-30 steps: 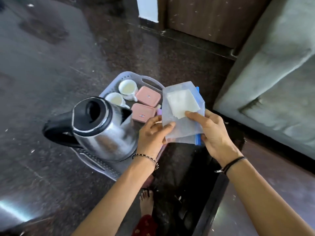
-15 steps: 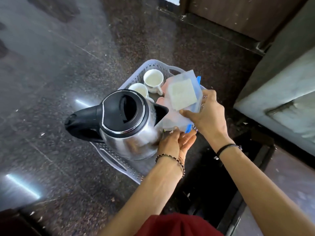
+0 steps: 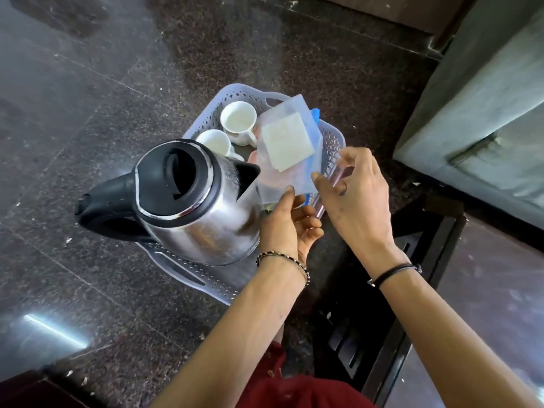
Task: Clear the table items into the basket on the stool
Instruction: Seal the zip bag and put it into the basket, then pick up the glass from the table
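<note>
Fingers point(image 3: 321, 180) of the right hand point(image 3: 353, 198) are relaxed, one tip touching the clear container point(image 3: 287, 145); the left hand point(image 3: 290, 223) props its lower edge, grip unclear. The container leans in the basket point(image 3: 332, 139), just right of the kettle point(image 3: 191, 201), seemingly steadied against tipping

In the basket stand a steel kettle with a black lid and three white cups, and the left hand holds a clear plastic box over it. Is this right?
Not quite. The head view shows only two white cups, the far cup and the near cup, not three. The rest is right: the steel kettle stands in the basket, and the left hand holds the clear plastic box over it.
</note>
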